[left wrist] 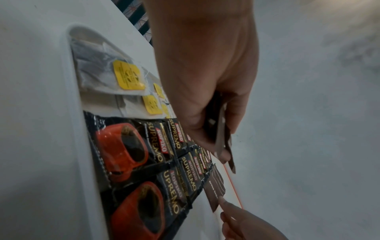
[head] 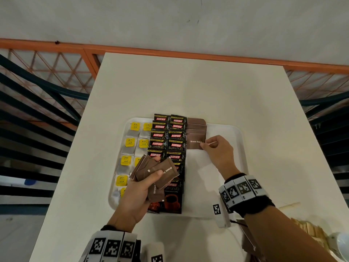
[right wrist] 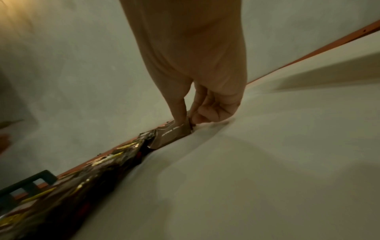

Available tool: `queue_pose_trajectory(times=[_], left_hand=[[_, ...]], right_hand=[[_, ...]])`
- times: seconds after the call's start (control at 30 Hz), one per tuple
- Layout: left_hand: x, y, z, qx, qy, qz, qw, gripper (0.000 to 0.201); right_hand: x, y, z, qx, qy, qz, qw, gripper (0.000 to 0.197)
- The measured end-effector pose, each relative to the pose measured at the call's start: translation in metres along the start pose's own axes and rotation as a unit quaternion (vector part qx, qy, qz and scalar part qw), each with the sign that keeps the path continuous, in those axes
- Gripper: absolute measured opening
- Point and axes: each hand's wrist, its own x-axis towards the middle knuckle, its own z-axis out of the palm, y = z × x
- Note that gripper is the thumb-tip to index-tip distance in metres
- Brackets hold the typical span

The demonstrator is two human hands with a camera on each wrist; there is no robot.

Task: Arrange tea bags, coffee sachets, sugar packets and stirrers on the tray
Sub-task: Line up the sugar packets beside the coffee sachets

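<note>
A white tray [head: 236, 140] lies on the white table. Tea bags with yellow tags [head: 130, 146] fill its left columns, and black Kopiko coffee sachets [head: 168, 144] overlap in two middle columns. To their right runs a short column of brown sugar packets [head: 195, 129]. My right hand [head: 215, 148] pinches the right edge of the nearest brown sugar packet [head: 195, 143] [right wrist: 174, 131] as it lies on the tray. My left hand [head: 143, 184] grips a fan of several brown sugar packets [head: 154, 171] [left wrist: 223, 142] above the coffee sachets [left wrist: 164, 154].
Wooden stirrers [head: 309, 229] and a white cup [head: 341, 244] sit at the table's near right corner. More brown packets [head: 251, 242] lie under my right forearm. The right half of the tray is bare. An orange railing [head: 170, 52] runs behind the table.
</note>
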Motion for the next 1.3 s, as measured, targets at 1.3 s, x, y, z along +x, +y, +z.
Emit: queue_pose_trajectory(times=[1.3], left_hand=[[-0.012, 0.007, 0.009, 0.026, 0.038, 0.035, 0.998, 0.023]], right_hand=[[-0.096, -0.018, -0.012, 0.208, -0.314, 0.037, 0.926, 0.015]])
